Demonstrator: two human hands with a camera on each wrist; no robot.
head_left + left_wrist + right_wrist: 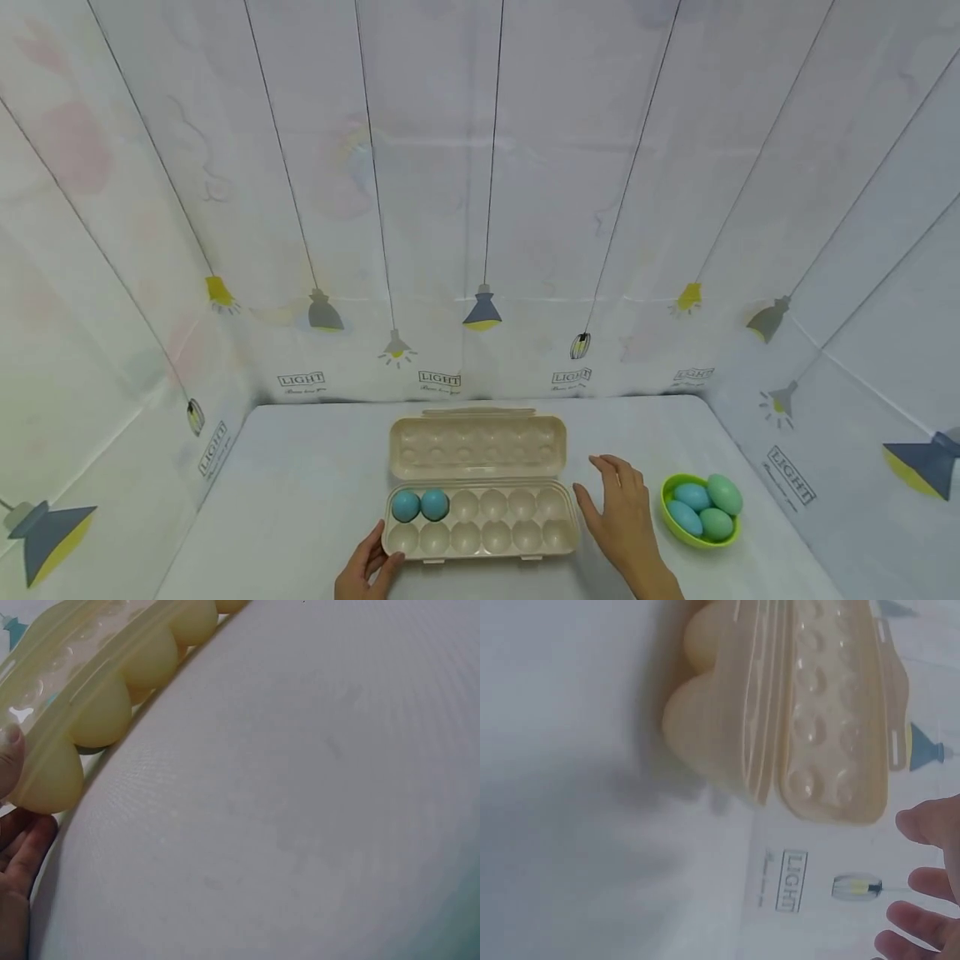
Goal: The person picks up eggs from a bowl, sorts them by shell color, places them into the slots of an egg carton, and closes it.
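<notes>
A cream egg carton (480,523) lies with its lid (477,445) folded back flat on the table. Two blue eggs (419,505) sit in the far-left cups of its back row. My left hand (369,567) grips the carton's near-left corner, thumb on the rim (30,742). My right hand (619,510) hovers with fingers spread just right of the carton, touching nothing; its fingertips (922,825) show beyond the lid (840,712). A green bowl (701,540) to the right holds several blue and green eggs (705,505).
A white table (300,492) is enclosed by printed cloth walls (480,208) behind and on both sides. The bowl stands near the right wall. Bare table surface lies left of the carton.
</notes>
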